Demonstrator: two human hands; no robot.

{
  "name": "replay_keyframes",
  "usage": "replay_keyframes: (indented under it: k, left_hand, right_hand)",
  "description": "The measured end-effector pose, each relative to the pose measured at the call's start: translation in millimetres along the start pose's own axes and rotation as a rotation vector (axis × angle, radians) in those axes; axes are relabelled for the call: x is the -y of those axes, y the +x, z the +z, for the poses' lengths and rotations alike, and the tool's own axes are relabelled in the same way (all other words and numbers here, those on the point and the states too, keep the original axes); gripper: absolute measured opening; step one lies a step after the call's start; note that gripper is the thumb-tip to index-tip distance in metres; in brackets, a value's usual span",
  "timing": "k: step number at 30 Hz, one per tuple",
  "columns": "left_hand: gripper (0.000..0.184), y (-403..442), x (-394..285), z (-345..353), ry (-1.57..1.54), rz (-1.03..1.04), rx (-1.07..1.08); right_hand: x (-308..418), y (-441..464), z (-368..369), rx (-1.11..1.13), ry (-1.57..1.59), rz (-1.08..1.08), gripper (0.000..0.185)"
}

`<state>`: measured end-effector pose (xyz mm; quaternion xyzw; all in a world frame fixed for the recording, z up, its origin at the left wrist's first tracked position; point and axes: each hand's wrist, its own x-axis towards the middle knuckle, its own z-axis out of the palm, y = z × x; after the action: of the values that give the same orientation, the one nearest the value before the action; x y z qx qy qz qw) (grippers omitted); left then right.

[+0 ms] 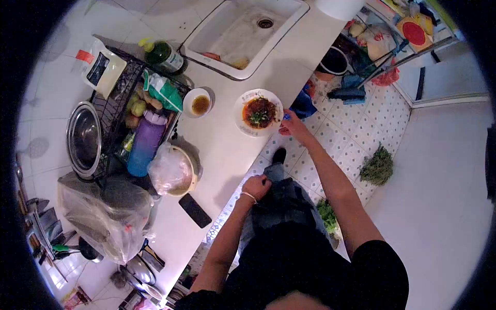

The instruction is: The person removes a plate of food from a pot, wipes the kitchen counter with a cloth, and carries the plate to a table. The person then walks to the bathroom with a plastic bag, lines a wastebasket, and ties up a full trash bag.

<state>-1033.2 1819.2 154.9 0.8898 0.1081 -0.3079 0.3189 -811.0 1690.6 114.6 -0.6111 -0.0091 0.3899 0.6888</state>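
Observation:
A white plate [239,123] holds a reddish-brown dish of food [260,113] topped with chopped green pieces, on the white counter. At the plate's right edge is my right hand [293,125], fingers closed, with a small blue bit showing at them. What it grips I cannot make out, nor whether it touches the rim. My left hand [256,188], a bracelet at its wrist, hangs curled by the counter's front edge; whatever is inside it is hidden. A small bowl [190,109] of brown liquid stands left of the plate.
Beyond the plate is a white sink [227,32]. A wire rack [116,72] with a purple-blue bottle [143,146] stands at left. Nearer are a bagged basket [192,182] and a black phone [195,210]. Green herbs [377,165] lie on the tiled floor at right.

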Motion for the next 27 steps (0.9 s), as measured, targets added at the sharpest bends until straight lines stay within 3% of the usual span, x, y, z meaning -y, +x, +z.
replay_keyframes:
  k: [3, 5, 8, 10, 11, 14, 18, 21, 25, 27]
  left_hand:
    - [0.041, 37.8, 5.8, -39.7, -0.046, -0.166, -0.217]
    - [0.034, 60.2, 6.3, -54.2, -0.106, -0.069, -0.561]
    - [0.043, 89.9, 2.7, -73.1, -0.223, -0.169, -0.518]
    - [0.062, 111.0, -1.2, -80.9, -0.201, -0.283, -0.512]
    - [0.062, 119.4, -1.9, -85.4, -0.199, -0.279, -0.504]
    - [0.069, 134.3, 2.4, -91.9, -0.429, -0.221, -0.496]
    - [0.068, 150.0, 1.3, -84.7, -0.351, -0.18, -0.595]
    - [0.065, 145.7, -33.1, -100.3, -0.381, -0.191, -0.58]
    - [0.062, 153.1, -69.4, -114.2, -0.442, -0.06, -0.6]
    - [0.057, 169.6, -82.9, -114.6, -0.61, 0.116, -0.531]
  right_hand:
    - [19.8, 23.5, -4.4, 0.038, -0.053, 0.113, 0.049]
    - [34.3, 34.7, -14.5, 0.082, -0.136, 0.173, 0.047]
    - [33.9, 49.8, -23.6, 0.089, -0.188, 0.139, 0.046]
    - [40.2, 57.4, -29.6, 0.124, -0.067, 0.122, 0.047]
    - [43.7, 60.9, -32.3, 0.167, 0.05, 0.101, 0.047]
    - [49.1, 73.3, -41.5, 0.192, -0.059, 0.11, 0.046]
    - [44.6, 85.5, -55.0, 0.214, -0.159, 0.041, 0.044]
    - [55.9, 80.5, -65.4, 0.189, -0.045, 0.033, 0.043]
    - [86.1, 50.2, -95.3, 0.083, -0.018, 0.084, 0.044]
    - [108.2, 25.5, -116.9, 0.024, 0.134, 0.024, 0.045]
